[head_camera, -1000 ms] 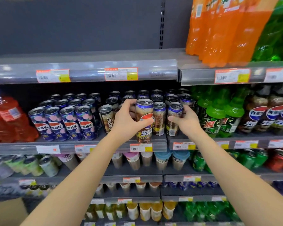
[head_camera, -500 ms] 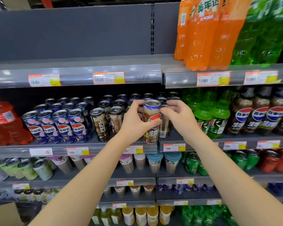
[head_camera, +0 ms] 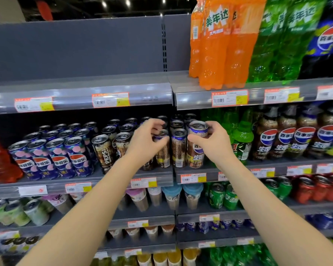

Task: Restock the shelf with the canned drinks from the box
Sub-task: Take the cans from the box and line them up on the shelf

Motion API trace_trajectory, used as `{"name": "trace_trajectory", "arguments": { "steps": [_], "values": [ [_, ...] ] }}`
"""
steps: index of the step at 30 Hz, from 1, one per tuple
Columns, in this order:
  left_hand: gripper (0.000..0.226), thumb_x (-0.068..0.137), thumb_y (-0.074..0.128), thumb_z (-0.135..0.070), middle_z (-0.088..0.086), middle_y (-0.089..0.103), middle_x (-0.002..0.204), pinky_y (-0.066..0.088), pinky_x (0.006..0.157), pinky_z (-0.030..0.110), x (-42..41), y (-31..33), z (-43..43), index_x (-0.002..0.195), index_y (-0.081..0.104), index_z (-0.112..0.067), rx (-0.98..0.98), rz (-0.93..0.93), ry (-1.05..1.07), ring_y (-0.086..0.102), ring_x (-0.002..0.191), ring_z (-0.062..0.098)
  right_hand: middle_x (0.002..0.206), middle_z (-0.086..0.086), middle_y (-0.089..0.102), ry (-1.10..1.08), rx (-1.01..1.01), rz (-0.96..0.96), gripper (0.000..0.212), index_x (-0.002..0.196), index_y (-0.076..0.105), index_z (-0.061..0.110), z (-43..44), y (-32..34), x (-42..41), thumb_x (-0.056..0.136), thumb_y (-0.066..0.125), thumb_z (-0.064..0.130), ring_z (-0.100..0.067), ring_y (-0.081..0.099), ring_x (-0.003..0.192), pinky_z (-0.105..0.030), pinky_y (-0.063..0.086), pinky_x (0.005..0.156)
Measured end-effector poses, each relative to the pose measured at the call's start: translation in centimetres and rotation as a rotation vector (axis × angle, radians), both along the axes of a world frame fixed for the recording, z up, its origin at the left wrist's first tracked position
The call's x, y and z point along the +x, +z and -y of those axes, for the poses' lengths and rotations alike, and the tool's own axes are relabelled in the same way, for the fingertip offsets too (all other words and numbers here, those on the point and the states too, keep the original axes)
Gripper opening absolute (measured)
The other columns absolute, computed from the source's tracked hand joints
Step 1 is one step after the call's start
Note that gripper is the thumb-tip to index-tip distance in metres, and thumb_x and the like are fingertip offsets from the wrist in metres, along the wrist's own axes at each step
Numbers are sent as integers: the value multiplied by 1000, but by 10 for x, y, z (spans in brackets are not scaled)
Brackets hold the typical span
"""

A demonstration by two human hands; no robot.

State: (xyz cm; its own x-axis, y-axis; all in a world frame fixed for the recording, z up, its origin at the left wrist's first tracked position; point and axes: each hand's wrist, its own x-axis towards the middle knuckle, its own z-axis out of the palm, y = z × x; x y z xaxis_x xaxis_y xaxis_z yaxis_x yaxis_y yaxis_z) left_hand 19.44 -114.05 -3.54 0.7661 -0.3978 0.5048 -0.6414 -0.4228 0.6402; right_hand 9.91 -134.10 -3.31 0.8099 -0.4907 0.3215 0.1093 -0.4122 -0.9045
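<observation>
Both hands were raised to the middle shelf (head_camera: 123, 177), among the brown cans at its centre. The right hand (head_camera: 212, 143) was closed around a brown and blue can (head_camera: 197, 144), thumb across the front of the label and fingers curled round the far side near the rim; the can stood upright at the front of the shelf, its base close to the edge, though whether it bore its full weight there could not be told. Just beside it on the left stood another brown can (head_camera: 179, 148), upright and free of either hand. The left hand (head_camera: 145, 139) was curled over a third brown can (head_camera: 162, 150), the fingers hooked loosely round its top and the thumb lying against its side, so that only the lower label and part of the lid showed; how firm the hold was could not be made out. Further left stood a black Pepsi can (head_camera: 104, 152), and beyond it a block of blue and pink cans (head_camera: 52, 156) several rows deep. To the right of the hands were green bottles (head_camera: 240, 139) and then dark cola bottles (head_camera: 296, 141). On the upper shelf (head_camera: 258, 87) stood tall orange bottles (head_camera: 217, 45), with blurred green ones beside them. Price tags (head_camera: 110, 99) ran along the shelf edges. The lower shelves held cups and more cans, too blurred to read.
</observation>
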Motion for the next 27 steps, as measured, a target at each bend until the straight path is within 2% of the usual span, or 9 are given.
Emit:
{"name": "trace_trajectory", "arguments": {
  "steps": [2,6,13,17,21,23,27],
  "values": [
    [41,91,77,-26,-8,63,118,52,101,32,12,2,-8,129,61,-24,104,66,51,60,108,6,102,13,59,-25,-11,-20,57,128,54,20,4,-5,5,80,85,25,-12,61,96,-31,50,87],
    [39,94,73,-28,-3,63,125,48,106,34,28,6,-13,131,62,-22,239,153,74,57,116,9,107,3,62,-74,-36,-69,60,129,55,12,9,-19,21,80,85,25,-17,62,99,-30,47,85],
    [58,93,67,-51,2,63,135,43,108,47,43,0,-11,145,50,-31,493,113,93,51,128,28,102,0,60,-111,-47,-117,56,129,54,5,14,-38,41,84,82,22,-23,60,102,-27,40,82],
    [62,94,65,-59,6,67,126,43,104,45,48,-4,-9,147,48,-32,530,78,99,49,126,30,114,-8,66,-116,-79,-139,57,132,52,4,13,-39,43,87,80,22,-22,58,101,-26,39,83],
    [68,90,66,-65,3,66,135,38,108,44,53,1,-3,147,47,-34,536,65,105,52,127,31,128,-13,65,-89,-147,-234,69,142,45,3,19,-29,46,86,80,24,-30,60,119,-31,45,90],
    [69,89,69,-63,2,66,134,38,108,42,53,5,1,147,48,-33,525,60,102,54,126,29,133,-13,63,-87,-174,-246,74,146,41,2,22,-22,45,86,80,24,-30,59,122,-29,44,92],
    [75,82,76,-63,-1,67,125,48,103,43,55,11,6,146,50,-30,481,-6,102,59,117,24,129,-11,66,-112,-278,-222,57,135,58,5,23,-14,45,86,80,24,-26,60,118,-21,37,85]
  ]
}}
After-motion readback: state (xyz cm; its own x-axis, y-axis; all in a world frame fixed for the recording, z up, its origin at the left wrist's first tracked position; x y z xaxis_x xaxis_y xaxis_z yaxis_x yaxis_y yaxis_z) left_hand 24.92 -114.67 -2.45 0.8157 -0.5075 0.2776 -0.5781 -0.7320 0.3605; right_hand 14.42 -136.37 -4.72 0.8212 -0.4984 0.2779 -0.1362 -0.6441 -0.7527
